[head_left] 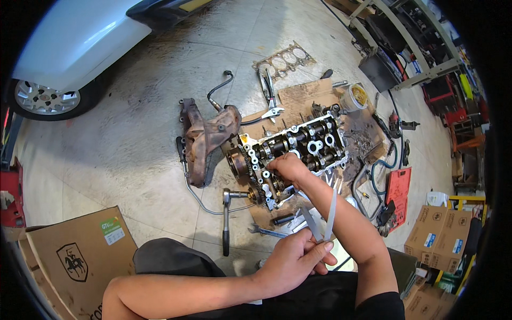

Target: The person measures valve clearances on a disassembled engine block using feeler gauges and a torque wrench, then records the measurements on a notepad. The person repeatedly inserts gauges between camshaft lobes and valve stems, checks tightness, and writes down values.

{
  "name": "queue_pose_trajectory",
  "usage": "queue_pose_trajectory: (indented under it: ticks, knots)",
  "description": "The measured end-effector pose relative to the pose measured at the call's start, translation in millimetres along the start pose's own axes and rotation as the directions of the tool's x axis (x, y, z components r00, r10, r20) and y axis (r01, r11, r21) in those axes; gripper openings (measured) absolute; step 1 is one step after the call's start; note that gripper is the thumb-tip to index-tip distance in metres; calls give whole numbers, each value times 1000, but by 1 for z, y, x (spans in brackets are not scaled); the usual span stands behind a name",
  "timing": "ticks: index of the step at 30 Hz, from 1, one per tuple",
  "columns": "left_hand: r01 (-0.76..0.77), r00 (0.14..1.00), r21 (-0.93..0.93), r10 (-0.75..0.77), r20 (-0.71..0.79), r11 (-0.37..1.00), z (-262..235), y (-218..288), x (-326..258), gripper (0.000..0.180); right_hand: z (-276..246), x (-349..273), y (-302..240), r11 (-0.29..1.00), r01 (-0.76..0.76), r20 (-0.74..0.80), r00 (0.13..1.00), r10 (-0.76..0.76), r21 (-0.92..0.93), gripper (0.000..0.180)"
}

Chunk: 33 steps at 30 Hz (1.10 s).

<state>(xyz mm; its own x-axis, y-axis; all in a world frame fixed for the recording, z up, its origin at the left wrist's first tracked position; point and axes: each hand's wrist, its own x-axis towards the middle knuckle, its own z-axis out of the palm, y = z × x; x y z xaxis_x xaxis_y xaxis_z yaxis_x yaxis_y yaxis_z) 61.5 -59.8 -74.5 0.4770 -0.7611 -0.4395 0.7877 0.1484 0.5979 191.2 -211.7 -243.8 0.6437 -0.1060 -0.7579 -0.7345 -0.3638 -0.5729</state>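
Left forearm entered from the lower left corner, lay almost level, bare to the elbow. Left hand [292, 261] was curled low in the centre, thumb and fingers pinched closed, knuckles turned up. Right forearm rose from the lower right edge, stretched forward and slightly left, wrist bent down. Right hand [287, 166] was lowered, fingers folded under, fingertips hidden.

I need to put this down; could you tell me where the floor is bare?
Bare floor lies between the car and manifold, and between the carton and ratchet. Around the cylinder head, the cardboard is crowded with tools.
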Motion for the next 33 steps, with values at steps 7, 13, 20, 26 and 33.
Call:
queue_pose_trajectory:
  ticks: [7,13,20,26,33]
  knots:
    - [-34,999,-42,34,-13,999,-3,-8,4,26,2,15,12,997,68,-31,997,-67,31,20]
    - [-28,977,38,36,-212,999,-14,-3,9,22,-21,-4,15,989,126,107,985,-134,78,18]
    - [-289,830,139,320,-457,947,-30,16,6,21,-61,-128,-26,832,254,94,935,-341,494,14]
    - [-382,784,204,433,-446,902,-23,33,7,21,-59,-168,-31,738,298,124,881,-457,605,8]
    - [-376,787,238,444,-429,896,-9,19,8,21,-57,-181,-22,672,306,90,869,-486,674,7]
